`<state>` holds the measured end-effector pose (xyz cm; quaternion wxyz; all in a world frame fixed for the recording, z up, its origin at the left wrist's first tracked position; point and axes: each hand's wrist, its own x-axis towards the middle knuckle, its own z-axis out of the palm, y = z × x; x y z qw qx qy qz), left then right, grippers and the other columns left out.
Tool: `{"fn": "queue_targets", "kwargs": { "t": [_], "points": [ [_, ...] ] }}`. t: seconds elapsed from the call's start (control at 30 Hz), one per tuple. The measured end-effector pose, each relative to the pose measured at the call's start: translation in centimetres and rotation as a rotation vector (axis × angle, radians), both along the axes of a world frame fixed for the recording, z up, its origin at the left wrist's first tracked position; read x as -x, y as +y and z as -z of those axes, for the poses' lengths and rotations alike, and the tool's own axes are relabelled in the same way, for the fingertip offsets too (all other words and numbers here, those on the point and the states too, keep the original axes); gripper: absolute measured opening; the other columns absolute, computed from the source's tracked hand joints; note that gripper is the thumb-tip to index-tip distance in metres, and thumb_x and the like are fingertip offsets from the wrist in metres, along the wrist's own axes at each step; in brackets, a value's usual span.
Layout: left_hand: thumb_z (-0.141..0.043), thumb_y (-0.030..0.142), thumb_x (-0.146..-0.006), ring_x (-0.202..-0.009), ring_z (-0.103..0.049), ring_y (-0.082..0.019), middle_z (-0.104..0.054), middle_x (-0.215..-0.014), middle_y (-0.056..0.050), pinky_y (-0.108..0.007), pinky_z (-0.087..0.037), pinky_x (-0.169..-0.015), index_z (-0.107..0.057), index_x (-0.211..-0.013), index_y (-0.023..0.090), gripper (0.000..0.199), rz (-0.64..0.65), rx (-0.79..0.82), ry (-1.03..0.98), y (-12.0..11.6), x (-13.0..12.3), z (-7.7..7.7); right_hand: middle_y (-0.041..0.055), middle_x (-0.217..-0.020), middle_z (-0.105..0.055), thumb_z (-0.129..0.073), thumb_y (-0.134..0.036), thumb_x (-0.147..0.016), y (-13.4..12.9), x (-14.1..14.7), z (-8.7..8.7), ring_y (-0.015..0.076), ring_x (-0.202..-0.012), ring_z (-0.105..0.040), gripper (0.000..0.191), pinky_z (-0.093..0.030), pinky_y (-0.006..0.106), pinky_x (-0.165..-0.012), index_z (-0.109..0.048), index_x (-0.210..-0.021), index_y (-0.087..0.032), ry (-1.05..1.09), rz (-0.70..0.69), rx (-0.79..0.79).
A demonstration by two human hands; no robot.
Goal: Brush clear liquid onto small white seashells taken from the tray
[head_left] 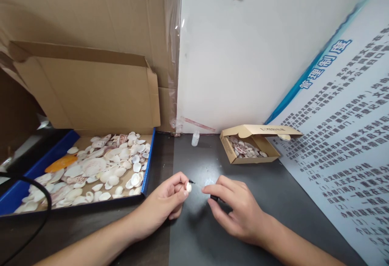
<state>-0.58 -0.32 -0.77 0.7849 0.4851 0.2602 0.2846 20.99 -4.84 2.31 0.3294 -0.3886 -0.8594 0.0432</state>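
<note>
My left hand point(173, 195) pinches a small whitish seashell point(189, 187) between thumb and fingers. Held in my right hand point(235, 207) is a small applicator brush with a black cap point(214, 198), its thin pale stem pointing left. The dark brush tip point(191, 181) is at the upper edge of the shell; whether it touches cannot be made out. Beyond both hands stands a small translucent white bottle point(195, 139) on the dark table point(199, 237).
To the left, a blue-edged cardboard box point(147, 160) with a raised lid holds many loose shells point(94, 164). A smaller open carton point(255, 160) with shells sits at the right back. A black cable point(47, 201) curves at far left. A printed poster point(343, 136) borders the right.
</note>
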Motion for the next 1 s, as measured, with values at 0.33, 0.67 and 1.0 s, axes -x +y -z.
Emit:
{"fn": "queue_targets", "kwargs": {
  "t": [0.33, 0.67, 1.0],
  "points": [
    [-0.062, 0.045, -0.091, -0.042, -0.018, -0.004, -0.031, -0.059, 0.012, -0.019, -0.02, -0.042, -0.044, -0.089, 0.022, 0.029, 0.017, 0.003, -0.025, 0.11, 0.04, 0.3, 0.0005, -0.072, -0.057, -0.048, -0.016, -0.094, -0.1, -0.1, 0.32, 0.0154, -0.058, -0.052, 0.02, -0.04, 0.026, -0.056, -0.059, -0.109, -0.019, 0.009, -0.017, 0.041],
    [-0.063, 0.045, -0.09, -0.043, -0.017, -0.004, -0.031, -0.058, 0.012, -0.019, -0.019, -0.042, -0.044, -0.09, 0.021, 0.03, 0.012, 0.004, -0.018, 0.08, 0.07, 0.17, 0.0005, -0.071, -0.059, -0.048, -0.017, -0.093, -0.11, 0.03, 0.0, 0.0157, -0.057, -0.052, 0.019, -0.039, 0.028, -0.056, -0.06, -0.108, -0.018, -0.001, -0.064, 0.054],
    [-0.064, 0.045, -0.089, -0.043, -0.017, -0.004, -0.03, -0.057, 0.013, -0.018, -0.021, -0.042, -0.044, -0.088, 0.021, 0.031, 0.007, 0.021, -0.02, 0.04, 0.06, -0.02, -0.0016, -0.068, -0.064, -0.055, -0.013, -0.091, 0.2, 0.03, 0.83, 0.0135, -0.052, -0.056, 0.019, -0.042, 0.026, -0.056, -0.059, -0.108, -0.019, 0.041, -0.005, 0.002]
  ]
}}
